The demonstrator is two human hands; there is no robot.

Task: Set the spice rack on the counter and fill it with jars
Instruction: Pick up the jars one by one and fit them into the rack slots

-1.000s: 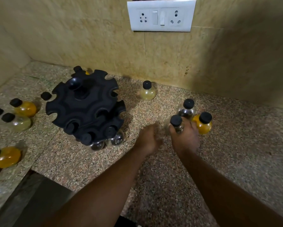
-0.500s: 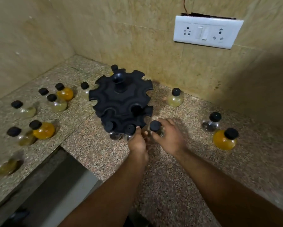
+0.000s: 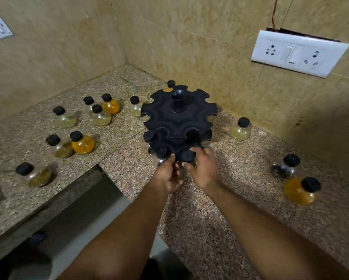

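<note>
Rack (image 3: 178, 120) stands on counter (image 3: 220, 209), far corner. Right hand (image 3: 204, 168) fingers hold jar (image 3: 188, 158) at a near lower-tier slot; left hand (image 3: 167, 176) fingers curled, grip unclear. Slide neck fully into slot, steady rack, then release.

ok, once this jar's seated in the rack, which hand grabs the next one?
Probably right. Right hand holds the jar at the rack; three loose jars, nearest the dark one, stand on its side, closer than those left.
</note>
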